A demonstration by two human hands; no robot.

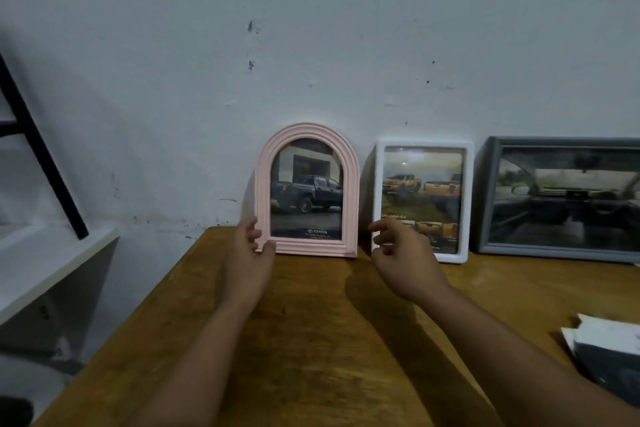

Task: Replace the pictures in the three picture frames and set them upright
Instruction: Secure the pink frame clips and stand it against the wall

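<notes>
Three picture frames are seen standing upright in a row at the back of a wooden tabletop (311,340), against a pale wall (311,28). At the left of the row, a pink arched frame (350,184) is filled with a picture of a dark pickup truck above the word TOYOTA. Beside it, a white rectangular frame (470,201) is filled with a picture of orange pickup trucks. At the right, a grey frame (486,198), cut off by the picture's edge, is filled with a view of a car interior.

Two bare hands are shown. The lower left corner of the pink arched frame is pinched in the grip of the left hand (250,255), thumb on the front. The right hand (403,258) is held in front of the white rectangular frame's lower left corner, fingers loosely curled; nothing is seen to be held in its grip.

A few loose prints (609,354) are laid at the tabletop's right edge. Bare wood is left open between the forearms. Past the tabletop's left edge, a white shelf (52,263) and a black bar (38,149) are seen.
</notes>
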